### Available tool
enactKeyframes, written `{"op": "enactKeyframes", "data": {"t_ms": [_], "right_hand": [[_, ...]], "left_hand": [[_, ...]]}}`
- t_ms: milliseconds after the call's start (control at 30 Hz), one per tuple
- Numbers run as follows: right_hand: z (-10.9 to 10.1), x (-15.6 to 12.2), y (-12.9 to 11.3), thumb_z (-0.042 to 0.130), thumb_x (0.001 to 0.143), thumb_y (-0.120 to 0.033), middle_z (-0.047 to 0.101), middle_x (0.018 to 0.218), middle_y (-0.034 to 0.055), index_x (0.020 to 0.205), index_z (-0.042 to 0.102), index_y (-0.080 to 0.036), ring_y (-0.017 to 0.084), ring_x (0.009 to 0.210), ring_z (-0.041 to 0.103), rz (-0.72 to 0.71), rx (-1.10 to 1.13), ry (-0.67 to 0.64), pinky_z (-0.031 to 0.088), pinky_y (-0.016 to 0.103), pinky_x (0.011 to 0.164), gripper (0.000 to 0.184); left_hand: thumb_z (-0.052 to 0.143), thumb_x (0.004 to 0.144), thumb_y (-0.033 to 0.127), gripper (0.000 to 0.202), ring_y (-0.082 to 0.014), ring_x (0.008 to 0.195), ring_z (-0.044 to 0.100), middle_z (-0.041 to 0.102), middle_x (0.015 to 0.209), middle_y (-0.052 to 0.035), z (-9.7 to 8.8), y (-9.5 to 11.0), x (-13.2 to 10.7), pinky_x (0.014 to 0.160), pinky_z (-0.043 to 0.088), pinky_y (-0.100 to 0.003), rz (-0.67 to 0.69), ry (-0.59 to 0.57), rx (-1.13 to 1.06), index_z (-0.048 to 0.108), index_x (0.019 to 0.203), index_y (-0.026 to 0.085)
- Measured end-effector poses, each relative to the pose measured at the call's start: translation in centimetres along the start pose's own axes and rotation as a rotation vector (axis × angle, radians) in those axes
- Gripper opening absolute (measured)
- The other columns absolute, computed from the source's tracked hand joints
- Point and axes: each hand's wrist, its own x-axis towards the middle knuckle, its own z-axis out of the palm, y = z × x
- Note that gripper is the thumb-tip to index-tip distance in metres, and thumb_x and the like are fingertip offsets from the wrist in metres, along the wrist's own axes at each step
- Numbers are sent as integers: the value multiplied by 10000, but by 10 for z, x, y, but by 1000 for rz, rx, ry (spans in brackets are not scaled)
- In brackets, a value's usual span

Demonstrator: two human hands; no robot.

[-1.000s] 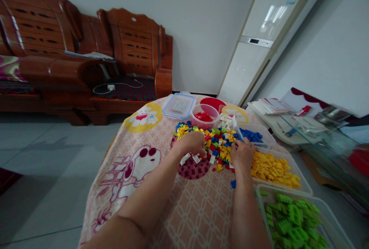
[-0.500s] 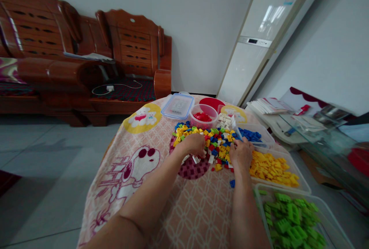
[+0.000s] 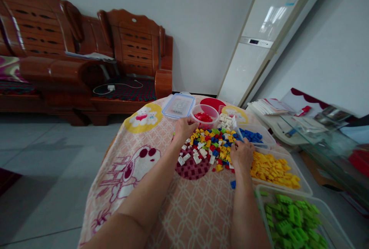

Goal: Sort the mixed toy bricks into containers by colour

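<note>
A heap of mixed red, yellow, blue, green and white bricks (image 3: 211, 143) lies on a cartoon-print cloth (image 3: 144, 172). My left hand (image 3: 184, 127) reaches over the heap's far left edge towards the round tub of red bricks (image 3: 204, 116), fingers curled; what it holds is hidden. My right hand (image 3: 241, 154) rests at the heap's right edge beside the tray of yellow bricks (image 3: 273, 170), fingers bent down into the bricks. Several white bricks (image 3: 191, 157) lie loose at the near left of the heap.
A tray of green bricks (image 3: 291, 218) sits at the near right and a tray of blue bricks (image 3: 251, 135) behind the yellow one. A clear lid (image 3: 178, 106) and a red lid (image 3: 212, 102) lie at the far edge. A wooden sofa (image 3: 86, 60) stands behind, a glass table (image 3: 323, 133) to the right.
My left hand has lifted off the near left of the heap and moved away from me to its far edge, uncovering the white bricks. My right hand has barely moved.
</note>
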Motion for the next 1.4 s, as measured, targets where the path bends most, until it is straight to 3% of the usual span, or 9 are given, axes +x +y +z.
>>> {"op": "enactKeyframes", "data": {"t_ms": [300,567,667,767,900,967,1033,1233,1400], "right_hand": [[-2,0,-1,469,908,-260,483,1421,175,1136,729,-130,351,1291,384,12,-18,-24,359,429,1013,369],[2,0,2,470,908,-251,496,1396,189,1124,734,-137,331,1301,384,-18,-28,-8,353,424,1024,360],[2,1,3,473,908,-253,491,1404,187,1125,733,-136,333,1295,389,-15,-46,-12,347,426,1029,359],[2,1,3,470,905,-262,488,1408,176,1121,735,-141,344,1279,392,-6,-46,-11,360,431,1011,362],[2,1,1,460,908,-270,488,1410,173,1111,738,-146,346,1281,384,5,-37,-18,377,427,988,366],[1,1,1,457,908,-268,489,1407,177,1110,738,-143,344,1282,387,3,-30,-16,373,428,990,368],[1,1,1,458,906,-268,491,1401,187,1111,738,-137,349,1280,390,-3,-24,-12,371,436,991,370],[0,0,0,462,900,-255,503,1397,171,1112,739,-143,345,1268,400,-5,-2,4,369,435,991,367],[-1,-1,-1,465,910,-265,498,1409,168,1134,731,-146,350,1281,384,12,-1,-4,379,423,978,367]], "left_hand": [[571,813,308,234,-137,674,643,719,727,-36,17,7,4,612,455,-209,28,209,30,720,864,135],[566,838,204,298,-166,832,670,754,906,-66,26,3,6,812,474,-256,163,245,265,729,1087,179],[566,826,199,301,-163,818,667,753,896,-62,16,7,6,796,477,-246,186,178,298,739,1071,178],[594,776,227,207,-153,723,644,731,759,-33,-3,15,4,699,464,-224,192,18,353,764,873,159],[589,698,191,169,-133,596,598,664,588,-3,-29,28,-5,595,428,-205,209,-285,449,755,696,155],[579,659,170,165,-129,535,573,621,504,0,-33,32,-12,559,424,-202,174,-476,503,733,599,171],[588,614,142,150,-137,522,573,592,455,-7,-30,36,-19,563,442,-204,131,-587,584,704,528,185],[604,588,73,170,-234,752,692,694,614,-107,-14,38,-28,742,523,-285,102,-480,896,742,622,165],[627,579,91,167,-237,779,699,697,620,-94,-17,33,-24,772,531,-284,85,-464,866,752,647,180]]}}
